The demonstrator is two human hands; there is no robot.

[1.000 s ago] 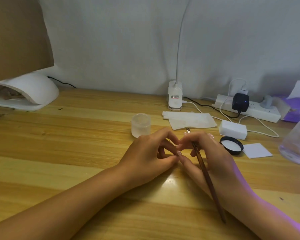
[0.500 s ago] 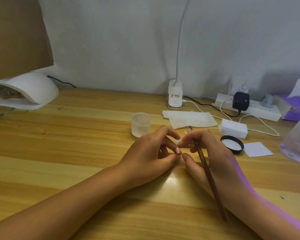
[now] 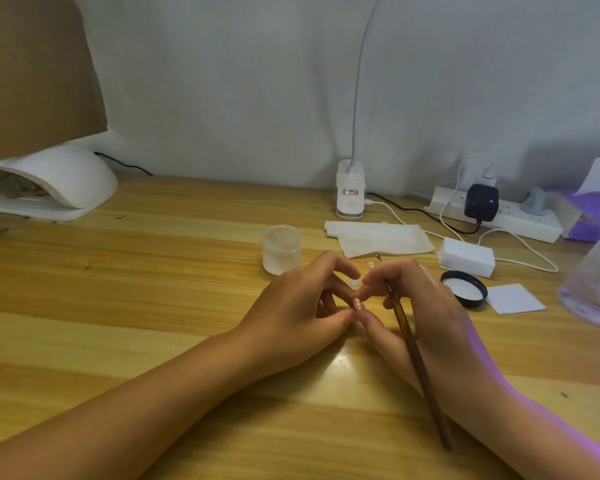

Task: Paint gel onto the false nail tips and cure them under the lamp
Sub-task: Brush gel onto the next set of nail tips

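Fingers (image 3: 336,263) over wooden desk (image 3: 153,271), white wall (image 3: 222,81)

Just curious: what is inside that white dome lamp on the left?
Brownish shapes lie in the lamp, at its opening, too blurred to name; whatever is deeper is covered.

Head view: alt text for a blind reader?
A left hand and right hand meet fingertip to fingertip over a wooden desk; the right hand grips a brown-handled brush. Behind: a frosted jar, black lid and, far left, a white curing lamp.
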